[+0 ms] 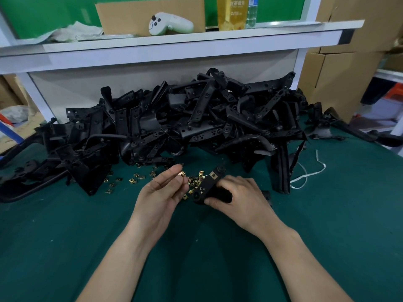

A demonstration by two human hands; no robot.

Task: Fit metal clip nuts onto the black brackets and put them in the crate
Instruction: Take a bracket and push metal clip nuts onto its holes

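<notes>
Ideally the left hand (162, 189), pinching a clip nut (182, 173), slides it squarely over an open hole of the black bracket (208, 189), which the right hand (238, 194) grips steady.

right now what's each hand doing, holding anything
left hand: pinching a clip nut at its fingertips.
right hand: gripping a bracket.

Clip nuts (135, 175) before, perhaps under, brackets (196, 118)
</notes>
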